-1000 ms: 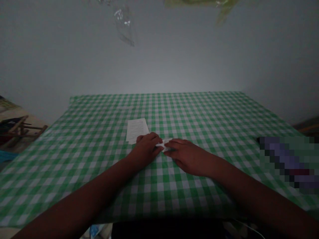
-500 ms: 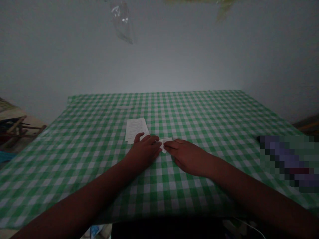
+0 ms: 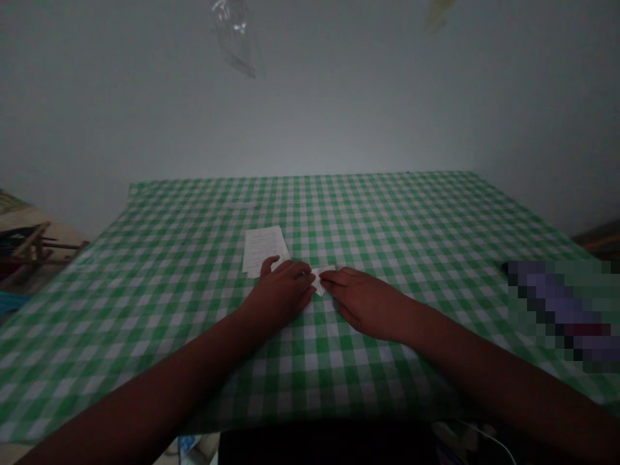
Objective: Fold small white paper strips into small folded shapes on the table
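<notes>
A small folded white paper [image 3: 321, 278] lies on the green and white checked tablecloth [image 3: 387, 219] near the table's middle. My left hand [image 3: 283, 294] rests on its left part, fingers curled and pressed down on it. My right hand [image 3: 361, 297] presses its right part with the fingertips. Most of the folded paper is hidden under the two hands. A printed white sheet [image 3: 262, 248] lies flat just beyond my left hand, untouched.
A grey wall stands behind the table. A blurred dark object [image 3: 562, 310] lies at the table's right side. Wooden furniture [image 3: 29, 248] stands off the left edge. A clear plastic bag [image 3: 235, 32] hangs at the top.
Both hands stay on the folded paper with small shifts of the fingers. My left thumb has come out toward the printed sheet. The view has tipped slightly.
</notes>
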A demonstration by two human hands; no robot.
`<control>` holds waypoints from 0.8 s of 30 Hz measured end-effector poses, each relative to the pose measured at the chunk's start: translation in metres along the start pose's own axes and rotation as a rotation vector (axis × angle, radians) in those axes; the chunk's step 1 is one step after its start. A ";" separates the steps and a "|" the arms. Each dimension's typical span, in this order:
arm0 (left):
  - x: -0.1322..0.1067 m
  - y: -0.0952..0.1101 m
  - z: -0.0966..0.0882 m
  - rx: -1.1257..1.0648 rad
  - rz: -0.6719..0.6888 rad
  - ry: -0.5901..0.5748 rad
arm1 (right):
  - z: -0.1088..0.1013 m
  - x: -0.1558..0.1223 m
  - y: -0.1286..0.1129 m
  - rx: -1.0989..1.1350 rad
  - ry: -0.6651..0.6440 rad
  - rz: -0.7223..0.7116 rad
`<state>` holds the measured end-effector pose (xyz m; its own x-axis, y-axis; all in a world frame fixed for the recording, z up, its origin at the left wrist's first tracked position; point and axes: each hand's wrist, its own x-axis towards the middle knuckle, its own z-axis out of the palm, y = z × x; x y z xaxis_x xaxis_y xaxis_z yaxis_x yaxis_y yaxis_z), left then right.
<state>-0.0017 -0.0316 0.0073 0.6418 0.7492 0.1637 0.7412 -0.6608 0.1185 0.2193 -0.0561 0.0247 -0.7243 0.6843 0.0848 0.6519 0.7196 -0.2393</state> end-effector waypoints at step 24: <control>0.003 0.000 -0.003 0.071 0.070 -0.019 | 0.002 0.003 0.004 0.062 0.038 -0.016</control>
<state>-0.0009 -0.0295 0.0101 0.6954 0.7027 0.1500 0.7062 -0.7070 0.0381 0.2191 -0.0514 0.0222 -0.7245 0.6778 0.1251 0.6247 0.7224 -0.2966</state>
